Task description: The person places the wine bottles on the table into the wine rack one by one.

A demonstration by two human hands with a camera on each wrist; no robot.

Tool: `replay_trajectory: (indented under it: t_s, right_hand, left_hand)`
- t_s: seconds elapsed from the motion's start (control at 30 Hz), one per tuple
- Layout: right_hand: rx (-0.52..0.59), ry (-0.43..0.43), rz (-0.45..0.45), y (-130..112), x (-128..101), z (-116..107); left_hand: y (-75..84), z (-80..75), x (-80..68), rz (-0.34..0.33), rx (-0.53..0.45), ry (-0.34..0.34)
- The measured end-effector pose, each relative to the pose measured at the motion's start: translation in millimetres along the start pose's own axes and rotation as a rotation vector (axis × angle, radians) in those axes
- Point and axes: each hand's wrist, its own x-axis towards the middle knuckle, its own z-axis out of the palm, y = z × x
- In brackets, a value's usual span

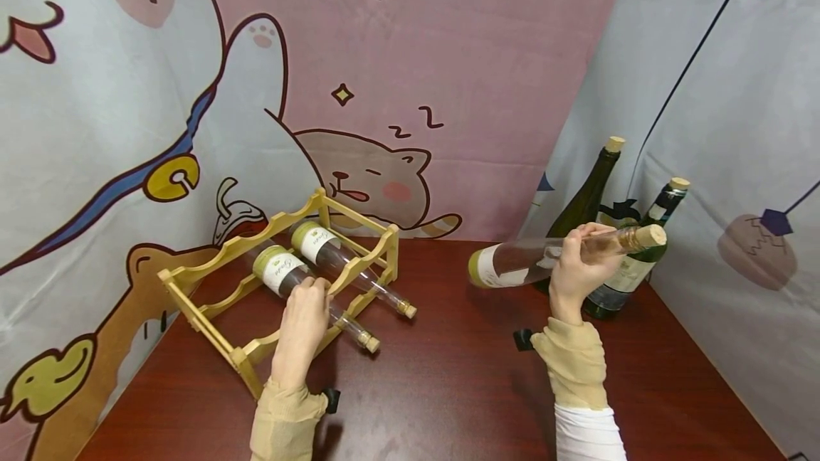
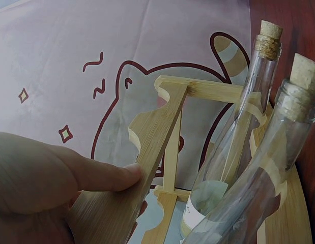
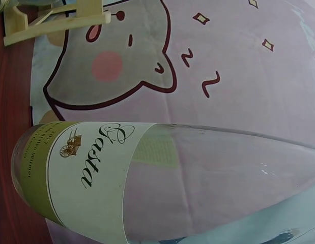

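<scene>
My left hand [image 1: 300, 329] grips the front top rail of a light wooden wine rack [image 1: 186, 304]; in the left wrist view its thumb lies along the scalloped plank [image 2: 162, 127]. Two clear, corked glass bottles lie in the rack, necks toward me: one [image 1: 320, 246] farther right, the other [image 1: 278, 272] beside the left hand. Over the table's right side, my right hand [image 1: 576, 276] holds a third clear bottle [image 1: 506, 265] by its neck, nearly level, its cork pointing right and base left. The right wrist view shows that bottle's white label [image 3: 91, 178]; the right hand is outside that view.
Two dark green corked bottles stand upright at the back right, one [image 1: 589, 187] behind the other [image 1: 663, 205], partly hidden by the right hand and its bottle. The dark red-brown table [image 1: 442, 375] meets a cartoon-printed cloth [image 1: 480, 91] at the back and sides.
</scene>
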Motion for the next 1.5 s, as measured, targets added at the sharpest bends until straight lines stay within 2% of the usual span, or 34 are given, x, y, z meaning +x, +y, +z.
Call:
replay_trajectory:
  t_s: [0.17,0.6,0.8,1.03,1.27,1.5]
  right_hand:
    - [-0.014,0.024,-0.007,-3,-4,-6]
    - [0.045,0.089,0.000,-9,-13,-10]
    - [0.051,0.108,0.005,-12,-17,-9]
    - [0.095,0.100,0.003,-12,-22,-9]
    - [0.131,0.101,0.052,-16,-25,-5]
    - [0.151,0.106,0.097,-21,-30,2]
  left_hand:
    - [0.2,0.0,-0.3,0.002,-0.001,0.001]
    - [0.2,1.9,0.2,-0.005,0.006,0.003]
    - [0.8,2.1,1.0,-0.023,0.008,-0.021]
    - [1.3,2.0,1.4,-0.020,0.025,-0.015]
    - [1.5,2.9,1.7,-0.021,0.022,-0.010]
    - [4.1,3.7,3.6,0.016,0.005,0.032]
